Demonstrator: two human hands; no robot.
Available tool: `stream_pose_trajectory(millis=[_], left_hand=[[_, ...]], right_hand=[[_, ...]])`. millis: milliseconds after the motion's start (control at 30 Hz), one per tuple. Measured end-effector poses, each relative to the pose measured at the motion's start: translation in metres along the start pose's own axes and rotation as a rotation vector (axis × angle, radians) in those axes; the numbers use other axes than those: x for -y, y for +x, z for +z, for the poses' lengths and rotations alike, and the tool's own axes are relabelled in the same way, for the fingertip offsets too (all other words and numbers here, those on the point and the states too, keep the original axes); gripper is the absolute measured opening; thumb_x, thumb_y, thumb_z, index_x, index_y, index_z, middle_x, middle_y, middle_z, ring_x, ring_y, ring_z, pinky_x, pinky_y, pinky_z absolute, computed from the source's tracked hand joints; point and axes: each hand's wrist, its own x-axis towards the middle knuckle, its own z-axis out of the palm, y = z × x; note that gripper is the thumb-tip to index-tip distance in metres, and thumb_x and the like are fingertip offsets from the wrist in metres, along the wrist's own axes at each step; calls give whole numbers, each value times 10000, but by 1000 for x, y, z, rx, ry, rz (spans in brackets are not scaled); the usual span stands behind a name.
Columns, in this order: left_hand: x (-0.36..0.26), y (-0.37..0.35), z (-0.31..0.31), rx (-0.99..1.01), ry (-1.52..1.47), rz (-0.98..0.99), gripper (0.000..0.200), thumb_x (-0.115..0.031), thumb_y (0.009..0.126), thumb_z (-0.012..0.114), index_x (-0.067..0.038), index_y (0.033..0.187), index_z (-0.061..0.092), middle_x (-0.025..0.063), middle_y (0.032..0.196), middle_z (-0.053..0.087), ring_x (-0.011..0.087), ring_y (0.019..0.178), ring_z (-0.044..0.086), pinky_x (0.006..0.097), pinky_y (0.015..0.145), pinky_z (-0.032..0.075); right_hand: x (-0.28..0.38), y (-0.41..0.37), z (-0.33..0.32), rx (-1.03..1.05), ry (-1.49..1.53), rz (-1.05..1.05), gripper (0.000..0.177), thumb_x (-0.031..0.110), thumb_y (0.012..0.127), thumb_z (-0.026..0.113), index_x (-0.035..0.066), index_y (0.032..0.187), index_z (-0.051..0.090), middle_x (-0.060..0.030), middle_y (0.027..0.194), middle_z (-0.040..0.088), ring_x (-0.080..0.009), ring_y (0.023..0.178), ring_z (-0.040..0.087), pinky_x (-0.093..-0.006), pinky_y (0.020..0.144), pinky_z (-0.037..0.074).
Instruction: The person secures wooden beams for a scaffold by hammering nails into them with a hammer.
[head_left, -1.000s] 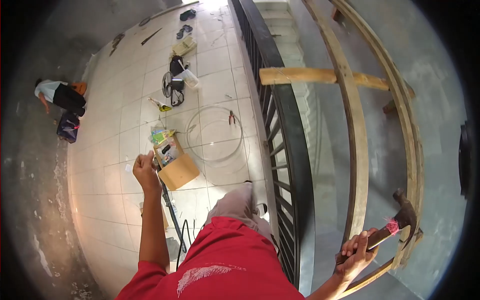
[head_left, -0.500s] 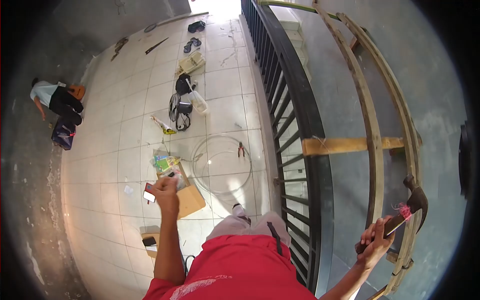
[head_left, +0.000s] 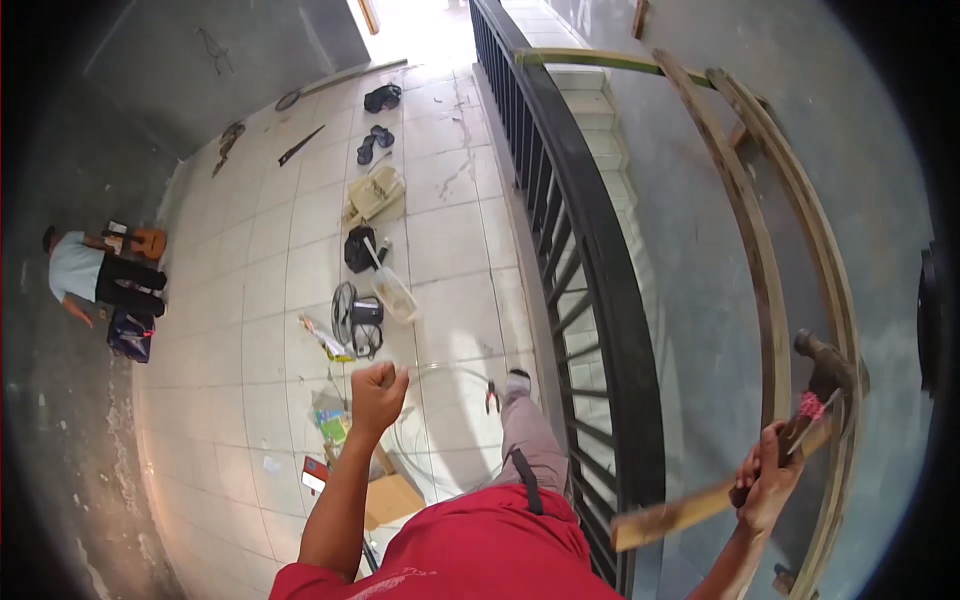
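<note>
Right hand [head_left: 768, 475], four o'clock, grips hammer [head_left: 826, 375]; left hand [head_left: 379, 396], half past seven, fisted, contents undetermined. Apparent step: carrying hammer; next move calls for clearance from wooden rail [head_left: 816, 230].

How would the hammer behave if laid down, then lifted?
The hammer probably feels head-heavy: its thick, dark head sits at one end. It should stay stiff, since the handle looks straight. It likely won't roll far, with the head jutting crosswise.

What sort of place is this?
Probably a building interior under construction or renovation: a patchy grey wall, timber framing beside a black stair railing, and a hammer in the right hand.
</note>
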Motion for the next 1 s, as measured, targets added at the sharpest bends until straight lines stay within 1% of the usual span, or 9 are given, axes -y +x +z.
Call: stream_pose_trajectory(millis=[100, 267, 300, 400, 467, 633, 733, 800, 1000], left_hand=[[108, -24, -10, 217, 542, -172, 322, -271, 772, 628, 23, 654, 573, 245, 673, 598, 470, 642, 572, 514, 586, 449], [154, -151, -88, 109, 761, -981, 272, -271, 755, 624, -12, 770, 705, 213, 843, 704, 436, 807, 665, 487, 760, 543], [181, -182, -124, 289, 892, -844, 306, -290, 740, 637, 4, 777, 711, 247, 877, 697, 435, 846, 669, 485, 809, 542], [183, -128, -131, 201, 779, -1282, 259, -218, 707, 635, 29, 744, 702, 264, 838, 687, 430, 834, 671, 486, 791, 532], [195, -77, -129, 91, 766, -1266, 247, -208, 697, 636, 31, 722, 692, 258, 801, 681, 424, 796, 668, 486, 762, 527], [277, 136, -115, 76, 688, -1129, 248, -213, 678, 647, 35, 666, 657, 240, 675, 648, 399, 639, 615, 492, 662, 500], [371, 297, -90, 156, 856, -633, 450, -424, 775, 635, 23, 789, 690, 270, 808, 667, 436, 814, 665, 502, 725, 518], [369, 459, -66, 243, 530, -785, 486, -462, 775, 684, 23, 808, 677, 259, 794, 664, 417, 771, 651, 496, 688, 501], [294, 839, 42, 263, 259, -297, 359, -331, 807, 732, 7, 895, 648, 191, 817, 697, 345, 762, 678, 408, 701, 526]], right_hand=[[40, 39, 36, 120, 19, 133, 258, 212, 959, 659, 34, 1068, 509, 21, 623, 412, -60, 411, 353, -233, 377, 322], [110, 119, 88, 189, 60, 184, 234, 199, 957, 657, 33, 1028, 507, 9, 614, 436, -62, 403, 360, -245, 377, 332], [120, 126, 108, 213, 21, 176, 222, 194, 955, 654, 34, 1012, 511, 11, 595, 434, -65, 398, 366, -243, 376, 330], [79, 202, 210, 276, -42, 200, 193, 178, 944, 654, 40, 974, 523, 17, 546, 436, -73, 387, 390, -243, 366, 318], [79, 228, 264, 307, -89, 252, 181, 163, 933, 660, 45, 970, 527, 14, 536, 449, -77, 387, 407, -246, 356, 309], [79, 259, 413, 390, 10, 420, 113, 49, 889, 655, 46, 921, 547, 6, 582, 515, -74, 419, 468, -233, 370, 338], [78, 279, 520, 449, -144, 351, 105, 49, 874, 659, 44, 905, 558, 1, 591, 519, -90, 415, 471, -257, 387, 355], [73, 295, 578, 525, -130, 333, 92, 38, 868, 653, 42, 890, 563, 7, 599, 526, -86, 437, 483, -255, 411, 363], [64, 365, 717, 530, -80, 578, 120, 75, 910, 664, 38, 902, 550, 4, 583, 513, -84, 429, 468, -258, 409, 362]])
